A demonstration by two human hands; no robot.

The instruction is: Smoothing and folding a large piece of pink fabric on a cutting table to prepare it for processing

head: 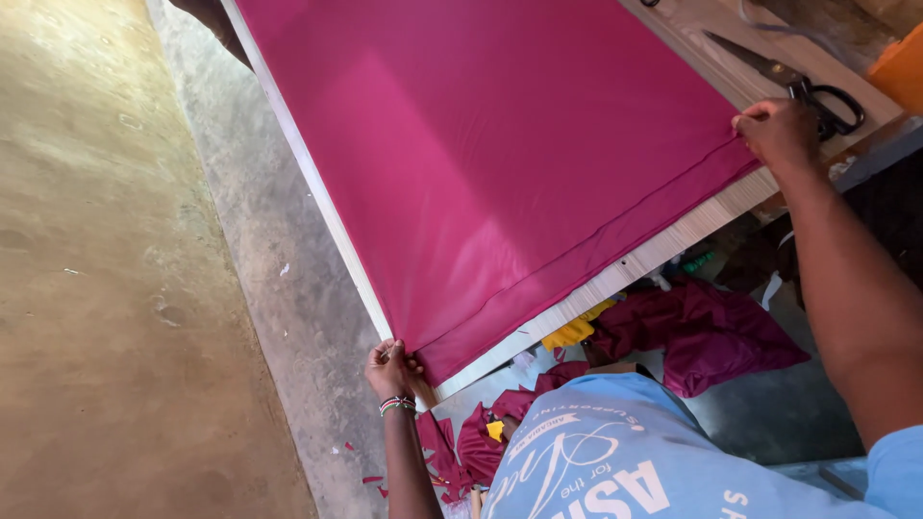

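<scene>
Here, a large sheet of smooth magenta fabric (490,154) lies spread flat over a pale wooden surface (615,274), covering nearly all of it, with a folded hem running along the edge nearest the person. The left hand (391,370) grips the fabric's near corner at the corner of the surface, its fingers (404,363) closed together on the cloth; a beaded bracelet (396,405) circles that wrist. The right hand (777,133) pinches the far end of the same folded edge, fingers pressed together on the fabric where it meets the bare wood. Just beyond the right hand, a pair of black-handled metal scissors (788,77) rests on the uncovered strip of the surface, its handles just beside the knuckles; whether they touch cannot be told. An orange object (902,69) sits at the upper right edge. Below the surface's edge, on the concrete floor (115,288), lie crumpled maroon cloth pieces (702,332), a scrap of yellow fabric (574,330) and small red offcuts (452,447). The person wears a light blue printed shirt (615,452).
</scene>
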